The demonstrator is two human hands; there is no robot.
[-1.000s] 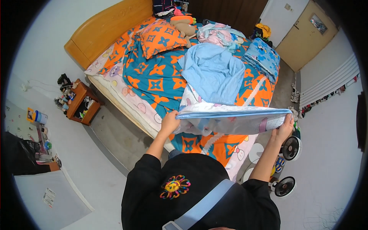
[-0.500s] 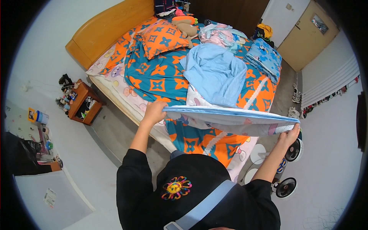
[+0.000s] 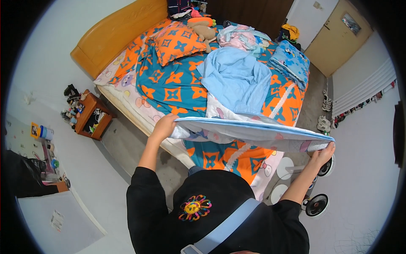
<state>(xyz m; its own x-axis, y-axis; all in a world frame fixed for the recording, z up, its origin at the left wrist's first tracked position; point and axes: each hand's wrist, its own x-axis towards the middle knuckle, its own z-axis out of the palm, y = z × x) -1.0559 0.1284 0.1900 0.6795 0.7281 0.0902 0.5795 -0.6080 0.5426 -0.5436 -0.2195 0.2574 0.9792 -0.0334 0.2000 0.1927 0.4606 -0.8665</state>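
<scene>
A light blue and white bed cover (image 3: 253, 132) with printed figures on its white side is stretched across in front of me. My left hand (image 3: 165, 126) is closed on one end of its upper edge, over the near side of the bed. At the other end, my right hand (image 3: 323, 154) grips the corner, out past the bed's foot. The edge between my hands runs nearly straight and slopes down slightly to the right. Beyond it, more light blue cloth (image 3: 239, 76) lies rumpled on the teal and orange bedding (image 3: 169, 91). Fingertips are partly hidden by the fabric.
On the bed are an orange pillow (image 3: 179, 43), a plush toy (image 3: 203, 31), crumpled pink cloth (image 3: 237, 38) and a folded blue quilt (image 3: 290, 63). A wooden nightstand (image 3: 91, 114) stands to the left. Fans (image 3: 317, 205) stand near my right arm; shoes (image 3: 324, 124) lie beyond.
My hands have moved slightly apart, the left one leftward and the right one a little right and down. The cover's edge between them spans wider.
</scene>
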